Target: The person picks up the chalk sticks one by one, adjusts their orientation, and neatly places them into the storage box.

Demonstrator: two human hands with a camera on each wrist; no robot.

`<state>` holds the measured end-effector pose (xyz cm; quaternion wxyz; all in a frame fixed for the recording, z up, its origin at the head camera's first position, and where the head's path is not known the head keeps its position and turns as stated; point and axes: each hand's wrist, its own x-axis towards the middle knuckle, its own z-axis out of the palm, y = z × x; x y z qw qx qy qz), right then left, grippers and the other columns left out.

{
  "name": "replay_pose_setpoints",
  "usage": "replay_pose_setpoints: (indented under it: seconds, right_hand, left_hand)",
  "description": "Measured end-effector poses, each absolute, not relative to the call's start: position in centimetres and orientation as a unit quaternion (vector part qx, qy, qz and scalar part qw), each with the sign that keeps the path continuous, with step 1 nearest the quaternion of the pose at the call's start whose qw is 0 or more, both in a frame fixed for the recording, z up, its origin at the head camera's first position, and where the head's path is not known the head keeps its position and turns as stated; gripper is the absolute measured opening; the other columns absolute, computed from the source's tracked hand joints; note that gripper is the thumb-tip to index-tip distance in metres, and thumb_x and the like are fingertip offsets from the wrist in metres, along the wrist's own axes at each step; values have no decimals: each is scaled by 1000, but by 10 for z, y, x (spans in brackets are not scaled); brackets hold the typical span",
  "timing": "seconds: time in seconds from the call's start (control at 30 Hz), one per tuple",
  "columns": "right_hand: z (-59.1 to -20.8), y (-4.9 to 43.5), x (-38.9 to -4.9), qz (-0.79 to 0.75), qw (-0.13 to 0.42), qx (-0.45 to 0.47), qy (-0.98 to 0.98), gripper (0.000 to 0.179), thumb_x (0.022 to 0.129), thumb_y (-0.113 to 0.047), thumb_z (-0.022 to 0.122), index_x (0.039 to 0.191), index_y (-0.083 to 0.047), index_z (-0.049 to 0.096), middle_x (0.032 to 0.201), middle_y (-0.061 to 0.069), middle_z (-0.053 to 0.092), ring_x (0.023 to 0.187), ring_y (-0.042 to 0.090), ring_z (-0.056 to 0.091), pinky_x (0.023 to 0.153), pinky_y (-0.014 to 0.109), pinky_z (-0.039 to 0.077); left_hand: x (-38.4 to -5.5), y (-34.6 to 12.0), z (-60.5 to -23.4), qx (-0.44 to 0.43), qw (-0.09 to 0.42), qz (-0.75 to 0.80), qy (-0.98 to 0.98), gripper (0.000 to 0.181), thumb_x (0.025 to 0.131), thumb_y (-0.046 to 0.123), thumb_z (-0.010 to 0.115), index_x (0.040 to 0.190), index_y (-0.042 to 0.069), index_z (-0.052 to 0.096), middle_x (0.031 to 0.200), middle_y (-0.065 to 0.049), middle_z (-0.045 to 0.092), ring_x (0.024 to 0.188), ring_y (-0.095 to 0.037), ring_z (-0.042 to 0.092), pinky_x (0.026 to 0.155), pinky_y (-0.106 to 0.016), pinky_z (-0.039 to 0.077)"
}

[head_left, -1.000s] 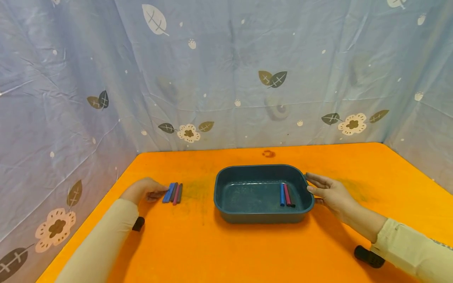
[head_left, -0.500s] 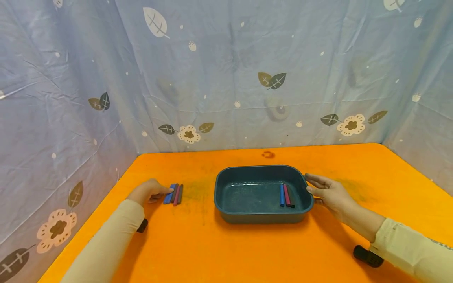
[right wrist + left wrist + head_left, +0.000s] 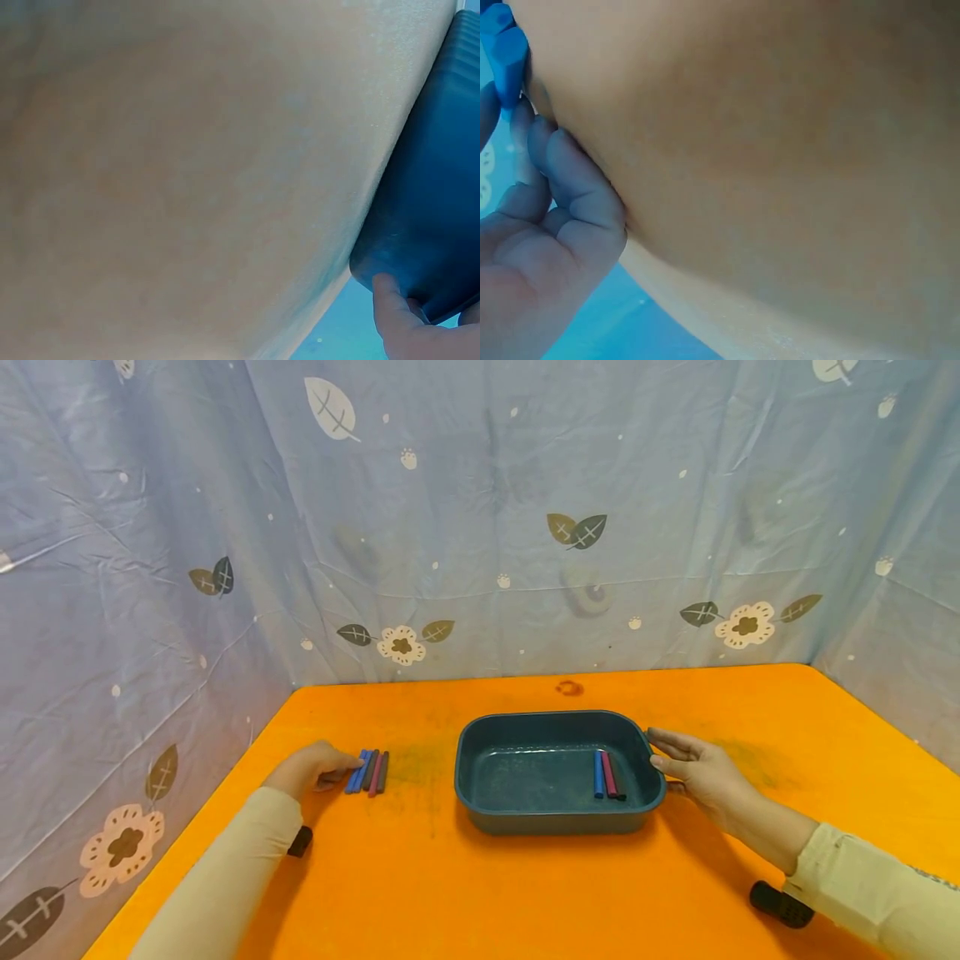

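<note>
My left hand is at a row of crayons lying side by side on the table, its thumb and index finger pinching a blue crayon. In the left wrist view two faceted blue crayon ends show between thumb and fingers. Beside them lie a dark crayon, a pink crayon and a brownish crayon. A dark teal tray stands to the right. My right hand holds its right end, thumb at the rim, fingers along the outer wall. In the right wrist view a fingertip touches the tray wall.
Inside the tray's right side lie a blue crayon, a pink crayon and a dark crayon. An orange table carries everything. A patterned curtain encloses it at the back and sides.
My left hand has moved a little right onto the row of crayons, then slightly back, fingertips now over the blue ones. My right hand and the tray have stayed in place.
</note>
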<state>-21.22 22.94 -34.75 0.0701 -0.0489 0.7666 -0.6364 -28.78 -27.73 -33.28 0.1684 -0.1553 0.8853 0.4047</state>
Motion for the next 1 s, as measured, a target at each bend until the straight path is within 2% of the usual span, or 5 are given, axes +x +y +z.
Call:
replay_pose_setpoints:
  seconds: [0.17,0.4,0.63,0.87,1.0]
  right_hand:
    - [-347,229,-212,-638,69,-51,765,61,103,-9,48,152,6,16,155,28,16,102,-2,50,80,25,52]
    - [-346,229,-212,-636,68,-53,767,61,103,-8,48,152,6,15,155,28,15,103,1,52,79,26,52]
    - [-347,229,-210,-634,70,-52,769,60,103,-6,46,152,6,15,155,28,15,131,40,36,82,25,52]
    - [-348,230,-212,-637,66,-55,766,61,103,-9,49,152,7,16,154,28,16,111,7,50,81,26,53]
    - [-348,230,-212,-639,64,-56,764,62,102,-9,50,151,7,16,154,28,16,105,0,50,81,25,53]
  left_hand:
    - [-287,-279,-333,-153,181,410,881,28,98,20,58,105,-6,51,77,-4,50,77,-18,52,73,-28,48]
    - [-282,-283,-334,-143,196,444,862,46,101,21,51,132,-13,46,122,-23,58,117,-37,51,100,-44,44]
    - [-275,-289,-334,-127,204,482,842,36,102,21,49,120,-10,53,95,-9,62,85,-21,59,81,-35,49]
    - [-269,-286,-328,-138,194,522,819,33,101,21,53,117,-8,49,84,-1,62,75,-16,59,71,-30,51]
    - [-265,-282,-324,-135,185,532,815,34,100,21,53,118,-8,49,92,-6,61,79,-17,58,71,-29,51]
